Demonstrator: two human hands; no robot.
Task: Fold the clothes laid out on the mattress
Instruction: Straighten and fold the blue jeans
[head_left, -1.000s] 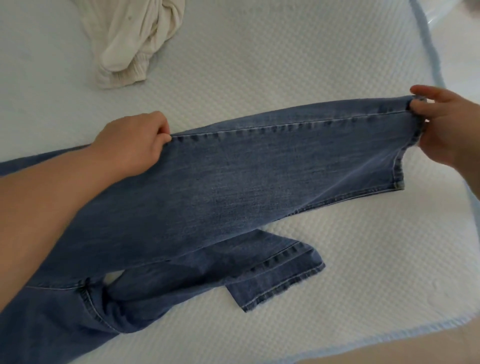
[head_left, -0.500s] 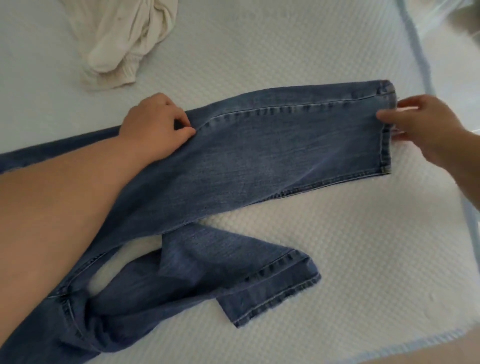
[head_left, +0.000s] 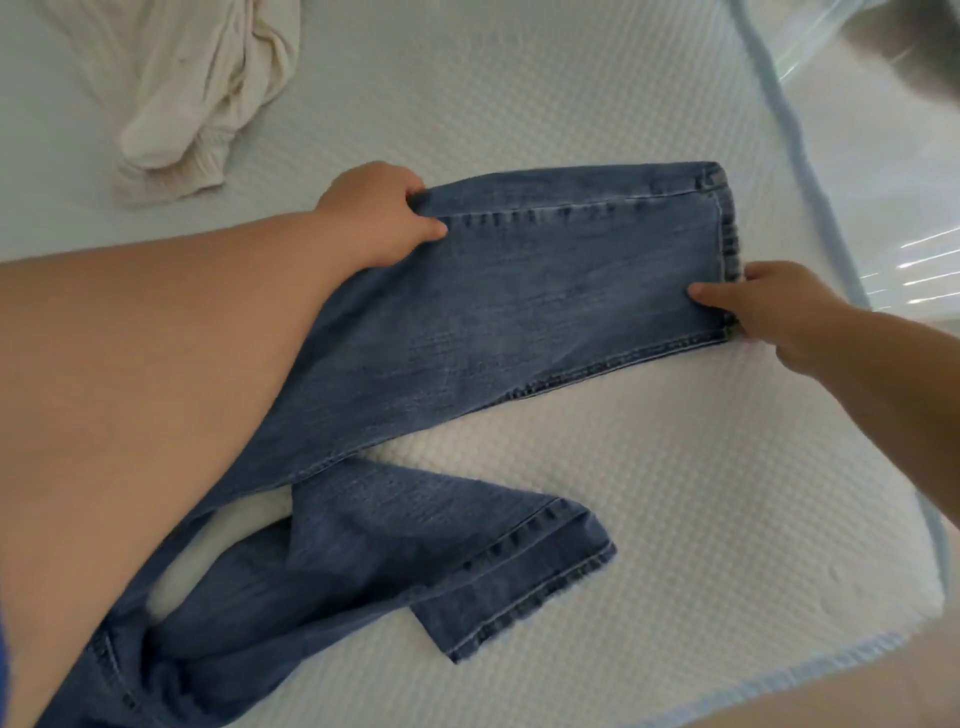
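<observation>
Blue jeans (head_left: 545, 306) lie across the white mattress (head_left: 701, 493). One leg stretches flat to the right, its hem near the mattress's right edge. My left hand (head_left: 376, 215) pinches the far seam of that leg around its middle. My right hand (head_left: 763, 306) pinches the near corner of its hem, thumb on top. The other leg (head_left: 467, 561) lies crumpled and bent below, its hem pointing toward the near right. The waist end is hidden under my left arm at the lower left.
A crumpled cream garment (head_left: 192, 88) lies at the far left of the mattress. The mattress's light blue piped edge (head_left: 800, 150) runs down the right side and along the near edge. Beyond it is floor.
The upper leg has come down from being held taut in the air and now lies flat. My right hand slid from the hem's far corner to its near corner. My left hand moved farther away.
</observation>
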